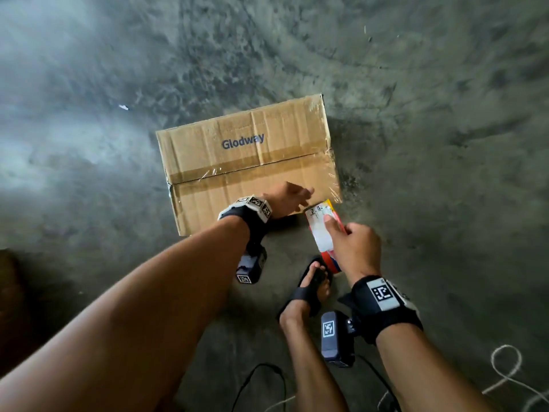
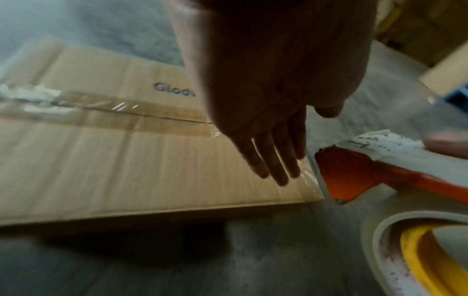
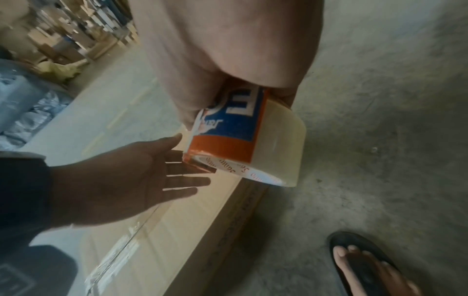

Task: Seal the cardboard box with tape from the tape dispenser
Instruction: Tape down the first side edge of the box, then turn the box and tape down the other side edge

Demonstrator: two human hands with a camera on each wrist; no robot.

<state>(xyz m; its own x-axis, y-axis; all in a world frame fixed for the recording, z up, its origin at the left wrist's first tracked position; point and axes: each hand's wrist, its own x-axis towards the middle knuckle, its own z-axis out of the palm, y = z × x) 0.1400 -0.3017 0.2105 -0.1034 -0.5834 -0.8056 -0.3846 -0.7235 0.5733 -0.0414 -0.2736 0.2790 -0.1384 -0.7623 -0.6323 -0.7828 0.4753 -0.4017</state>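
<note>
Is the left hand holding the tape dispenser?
No. The left hand lies open with straight fingers over the cardboard box, while the right hand grips the tape dispenser.

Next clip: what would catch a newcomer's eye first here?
The cardboard box printed "Glodway" lies mid-frame on the concrete floor, shiny clear tape along its centre seam. At its near right corner the right hand grips an orange tape dispenser, while the left hand is spread flat over the box top beside it.
</note>
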